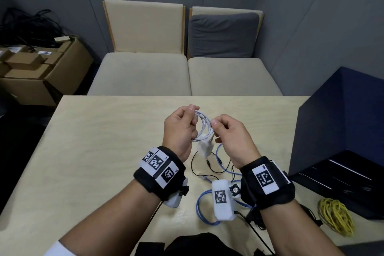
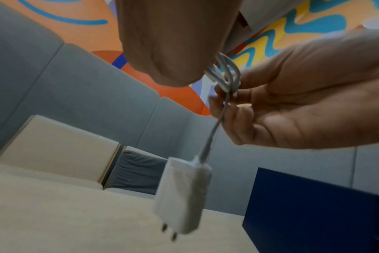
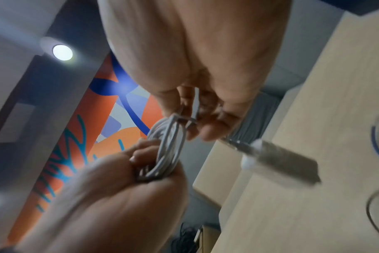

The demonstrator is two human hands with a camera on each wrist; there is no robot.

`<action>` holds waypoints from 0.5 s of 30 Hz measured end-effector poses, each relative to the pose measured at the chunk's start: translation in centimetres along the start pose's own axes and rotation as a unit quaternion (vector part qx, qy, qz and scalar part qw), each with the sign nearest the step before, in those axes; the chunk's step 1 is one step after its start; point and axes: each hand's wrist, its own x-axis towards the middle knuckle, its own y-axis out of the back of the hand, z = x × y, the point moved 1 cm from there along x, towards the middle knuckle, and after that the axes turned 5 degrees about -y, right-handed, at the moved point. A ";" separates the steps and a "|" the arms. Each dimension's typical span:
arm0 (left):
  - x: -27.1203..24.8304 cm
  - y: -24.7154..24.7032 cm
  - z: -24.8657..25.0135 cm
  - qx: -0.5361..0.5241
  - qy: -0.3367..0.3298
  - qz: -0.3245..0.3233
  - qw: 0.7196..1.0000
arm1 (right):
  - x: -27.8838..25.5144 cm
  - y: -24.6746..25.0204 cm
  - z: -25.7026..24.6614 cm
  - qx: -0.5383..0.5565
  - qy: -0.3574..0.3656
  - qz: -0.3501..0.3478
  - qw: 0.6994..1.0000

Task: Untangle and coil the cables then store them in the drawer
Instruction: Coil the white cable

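Nearest me, in front of the white coil (image 1: 202, 125), a blue cable (image 1: 204, 203) and a thin black cable (image 1: 199, 169) lie crossed on the worktop (image 1: 99, 151), still loose. A yellow cable (image 1: 335, 217) sits bundled well off to the right of the coil, just before the dark blue drawer unit (image 1: 340, 137).

My left hand (image 1: 179, 129) holds the loops of the white coil above the worktop, fingers curled round the bundle. My right hand (image 1: 232, 133) pinches the last stretch of lead beside the loops. The white plug adapter (image 2: 183, 195) hangs free below the coil on a short tail, prongs down.

The risk I judge greatest is that swinging adapter: its weight may drag the tail through my right grip and pull the outer loop open. If my left grip slackens while I tuck the end, the loops may spring apart. Lowering the coil too soon could drop the adapter into the crossed cables beneath and snag them.

Beyond the coil, two cushioned seats (image 1: 187, 72) stand past the worktop's far edge.
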 end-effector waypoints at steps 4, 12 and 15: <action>-0.1 -0.1 -0.3 -0.036 0.018 0.001 0.999 | -0.6 -1.1 -0.2 0.113 -0.029 0.008 0.993; 0.2 0.6 -0.1 0.021 0.030 0.037 0.999 | -1.5 -0.5 0.6 0.057 0.016 0.015 0.998; 0.3 0.5 -0.1 0.036 0.030 0.063 0.997 | -1.8 -0.1 0.3 0.017 0.008 -0.017 1.000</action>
